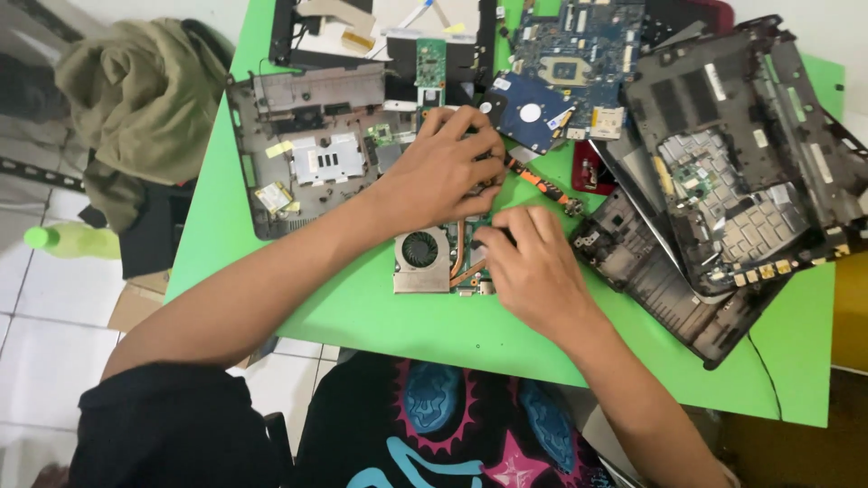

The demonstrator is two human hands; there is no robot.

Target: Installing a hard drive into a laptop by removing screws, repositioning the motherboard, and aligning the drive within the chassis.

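Both hands press on a small green circuit board with silver fan and copper heat pipe (434, 260), near the green table (362, 316) front edge: left hand (440, 172) curled over its top, right hand (529, 262) pinching its right side. Board already out of the grey laptop base shell (307, 154); fan assy not yet off. Long axis runs approx. left-right, fan end left.

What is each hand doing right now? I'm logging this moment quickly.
Left hand: curled, fingers pressing down on the circuit board; a grip cannot be told.
Right hand: curled on the same board beside the fan; grip unclear.
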